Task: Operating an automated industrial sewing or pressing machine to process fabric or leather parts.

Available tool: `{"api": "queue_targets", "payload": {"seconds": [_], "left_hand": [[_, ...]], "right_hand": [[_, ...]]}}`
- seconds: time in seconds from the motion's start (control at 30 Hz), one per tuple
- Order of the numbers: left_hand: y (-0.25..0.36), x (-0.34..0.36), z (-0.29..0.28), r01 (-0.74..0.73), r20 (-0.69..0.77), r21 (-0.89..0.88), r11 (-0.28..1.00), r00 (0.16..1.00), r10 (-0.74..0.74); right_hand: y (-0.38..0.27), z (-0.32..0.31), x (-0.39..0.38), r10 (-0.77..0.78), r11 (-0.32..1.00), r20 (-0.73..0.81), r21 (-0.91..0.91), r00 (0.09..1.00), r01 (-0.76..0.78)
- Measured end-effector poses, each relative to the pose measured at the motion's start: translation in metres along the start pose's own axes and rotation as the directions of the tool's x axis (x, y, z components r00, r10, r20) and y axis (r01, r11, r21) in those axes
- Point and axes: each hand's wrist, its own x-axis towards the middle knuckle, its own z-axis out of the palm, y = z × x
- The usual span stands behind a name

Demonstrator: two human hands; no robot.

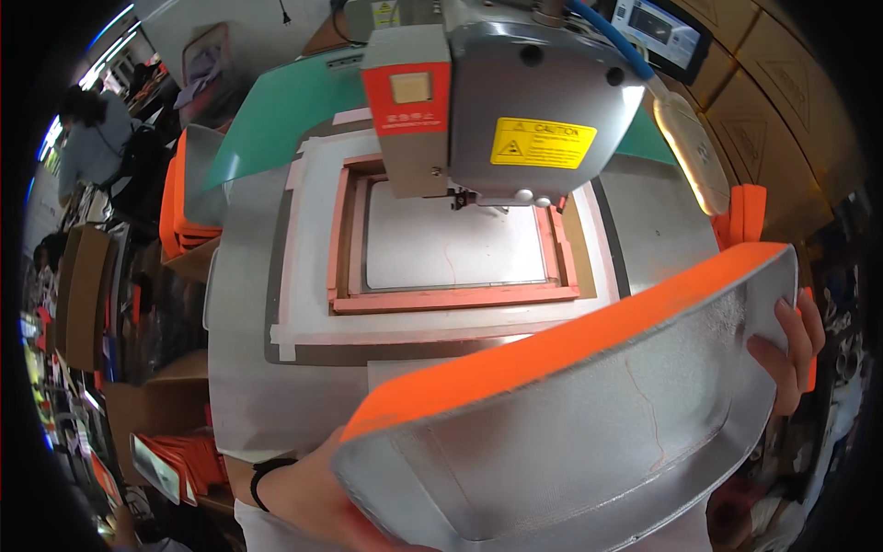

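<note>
I hold up a large shallow tray-shaped piece, orange outside and silver inside, tilted across the lower right. A thin loose orange thread lies on its silver lining. My right hand grips its right end, fingers curled over the rim. At the lower left end is my left hand, gripping the piece; most of its fingers are hidden. Beyond stands a grey sewing machine head over a rectangular pink-edged frame. A silver panel lies inside the frame, with a thin thread on it.
A lit lamp and a screen flank the machine head. Stacked orange-and-silver pieces stand at the left; more orange pieces sit in a carton below. Cardboard boxes rise at the right. Another person is at far left.
</note>
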Motion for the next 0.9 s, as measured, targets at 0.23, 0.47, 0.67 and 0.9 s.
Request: {"api": "queue_targets", "payload": {"seconds": [0.23, 0.47, 0.67, 0.9], "left_hand": [[0.002, -0.003, 0.002, 0.122, 0.166, -0.069, 0.99, 0.98, -0.109], [-0.011, -0.009, 0.011, -0.057, 0.01, -0.196, 0.979, 0.998, 0.06], [-0.015, -0.017, 0.011, -0.006, -0.074, -0.115, 0.993, 0.997, -0.002], [-0.013, -0.005, 0.007, 0.396, -0.085, -0.654, 0.645, 0.809, -0.582]], "right_hand": [[0.015, -0.007, -0.003, -0.115, 0.993, 0.024, -0.006, 0.993, 0.115], [0.01, -0.001, 0.007, -0.201, 0.98, 0.032, 0.018, 0.979, 0.2], [0.003, -0.004, -0.001, -0.011, 0.991, 0.117, 0.136, 0.993, -0.005], [-0.004, 0.01, 0.024, 0.171, 0.902, 0.429, 0.294, 0.887, -0.316]]}}
